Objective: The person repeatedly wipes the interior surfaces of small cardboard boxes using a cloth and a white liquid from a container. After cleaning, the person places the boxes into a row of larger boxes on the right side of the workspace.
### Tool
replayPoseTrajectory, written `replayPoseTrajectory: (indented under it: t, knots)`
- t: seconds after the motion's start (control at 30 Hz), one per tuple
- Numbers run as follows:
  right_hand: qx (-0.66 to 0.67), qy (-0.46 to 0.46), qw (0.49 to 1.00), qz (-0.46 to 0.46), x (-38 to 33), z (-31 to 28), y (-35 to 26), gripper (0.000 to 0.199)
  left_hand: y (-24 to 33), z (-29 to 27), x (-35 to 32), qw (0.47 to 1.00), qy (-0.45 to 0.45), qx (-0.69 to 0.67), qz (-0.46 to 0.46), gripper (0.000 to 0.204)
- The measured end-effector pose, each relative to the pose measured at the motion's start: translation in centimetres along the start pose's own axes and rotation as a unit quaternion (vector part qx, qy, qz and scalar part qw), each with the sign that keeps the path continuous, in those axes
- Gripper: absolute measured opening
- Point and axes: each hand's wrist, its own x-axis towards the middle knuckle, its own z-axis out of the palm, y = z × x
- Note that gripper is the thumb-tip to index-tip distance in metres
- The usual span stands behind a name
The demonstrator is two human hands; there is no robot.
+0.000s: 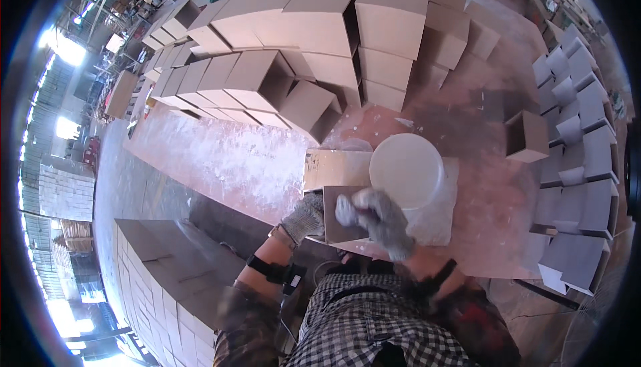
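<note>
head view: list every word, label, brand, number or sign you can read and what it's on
Tan rectangular block beyond the hands: small dark marks, perhaps handwriting, too small and blurred to read.
Grey-brown square-faced box at the gloved left hand: no readable text.
Round white tub-like object: no readable text.
Background: too small to read.

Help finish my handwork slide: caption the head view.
Gloved left hand holds a square brown piece under the blurred, gloved right hand, brown boxes stacked beyond.
</note>
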Motion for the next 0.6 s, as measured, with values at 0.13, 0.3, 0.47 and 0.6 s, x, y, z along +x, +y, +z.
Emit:
replayPoseTrajectory:
  t: [0.13,0.3,0.47,0.6]
  knots:
    - [0.144,-0.073,0.983,0.091,-7.1,-0.2,-2.3,0.031,-2.8,1.8,-0.3,0.985,0.065,0.079,0.139,0.037]
    - [0.454,-0.045,0.818,0.351,-4.2,-1.3,-4.6,0.024,-1.4,1.2,-0.1,0.981,0.086,0.084,0.153,0.045]
    - [0.430,0.079,0.863,0.253,3.4,0.4,-1.1,0.020,-2.7,1.4,0.3,0.973,0.023,0.187,0.134,0.055]
    - [0.200,0.085,0.958,0.186,5.1,2.5,-1.6,0.020,-3.9,2.6,0.7,0.974,0.099,0.092,0.182,0.051]
